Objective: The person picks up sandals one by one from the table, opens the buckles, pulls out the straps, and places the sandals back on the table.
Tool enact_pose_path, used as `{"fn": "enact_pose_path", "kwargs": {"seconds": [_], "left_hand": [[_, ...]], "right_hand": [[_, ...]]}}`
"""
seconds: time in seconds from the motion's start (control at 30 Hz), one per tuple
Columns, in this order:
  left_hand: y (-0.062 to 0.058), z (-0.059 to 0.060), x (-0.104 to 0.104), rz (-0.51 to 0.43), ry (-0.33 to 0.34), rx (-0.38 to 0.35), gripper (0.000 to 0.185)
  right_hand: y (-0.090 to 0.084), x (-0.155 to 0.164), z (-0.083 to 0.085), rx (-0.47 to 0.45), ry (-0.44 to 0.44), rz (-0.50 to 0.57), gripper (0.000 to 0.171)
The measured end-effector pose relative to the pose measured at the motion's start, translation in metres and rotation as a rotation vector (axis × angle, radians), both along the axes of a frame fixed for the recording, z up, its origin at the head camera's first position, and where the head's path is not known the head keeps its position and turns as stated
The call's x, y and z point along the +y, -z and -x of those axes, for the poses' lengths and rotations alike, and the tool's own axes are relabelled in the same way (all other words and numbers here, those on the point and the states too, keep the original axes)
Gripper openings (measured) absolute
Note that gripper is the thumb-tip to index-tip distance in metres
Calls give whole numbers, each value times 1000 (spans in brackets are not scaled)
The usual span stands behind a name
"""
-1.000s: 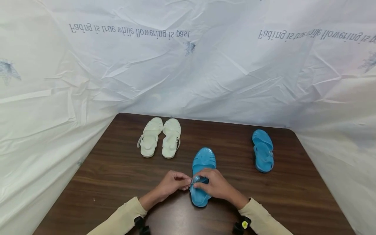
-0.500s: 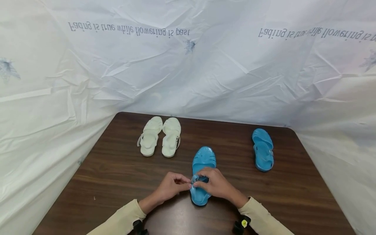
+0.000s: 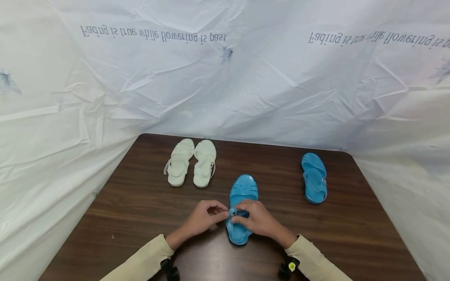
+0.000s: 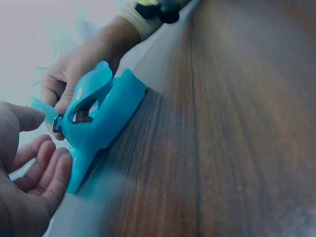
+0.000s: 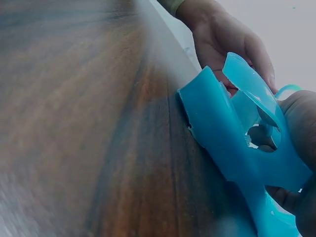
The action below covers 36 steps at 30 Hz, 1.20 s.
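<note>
We're on the blue sandal at the near middle of the table, lying flat on its sole with the toe pointing away from us. Our two hands meet at its ankle strap, right at the small buckle. The left hand comes in from the left, thumb and fingertips pinched on the loose end of the strap; the other fingers are curled under. The right hand sits over the heel half of the sandal, fingers bent and gripping the strap and buckle from the other side. In the left wrist view the strap end pokes out just past the thumb, with the buckle beside it and the sandal's heel resting on the wood. In the right wrist view the sandal's back fills the frame, with the left hand behind it.

Further back on the left, a pair of white sandals stands side by side, toes away from us, touching or nearly so. Off to the right, well apart from ours, lies the second blue sandal. Crinkled white sheeting with printed lettering rises behind and on both sides of the table. Cream sleeves cover both forearms.
</note>
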<state>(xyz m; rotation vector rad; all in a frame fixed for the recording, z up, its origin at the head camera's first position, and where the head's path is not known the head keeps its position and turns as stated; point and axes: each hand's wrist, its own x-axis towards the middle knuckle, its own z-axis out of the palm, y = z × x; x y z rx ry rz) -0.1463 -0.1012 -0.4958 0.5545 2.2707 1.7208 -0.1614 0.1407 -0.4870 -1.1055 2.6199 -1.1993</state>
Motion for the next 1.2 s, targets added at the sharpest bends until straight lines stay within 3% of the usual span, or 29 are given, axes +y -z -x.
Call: {"fn": "enact_pose_path", "kwargs": {"seconds": [0.07, 0.43, 0.57, 0.7, 1.0, 1.2], "left_hand": [[-1, 1, 0, 11, 10, 57, 16], [4, 3, 6, -34, 39, 220, 15], [5, 4, 10, -33, 43, 267, 14], [5, 4, 13, -33, 28, 271, 15], [-4, 2, 13, -39, 19, 165, 9], [-7, 1, 3, 74, 16, 217, 10]], "right_hand": [[0, 0, 0, -1, -7, 1, 22], [-1, -1, 2, 42, -31, -31, 14], [0, -1, 3, 74, -40, -17, 26], [1, -1, 3, 78, -37, -11, 32], [2, 2, 1, 49, -22, 10, 12], [2, 3, 1, 3, -10, 4, 17]]}}
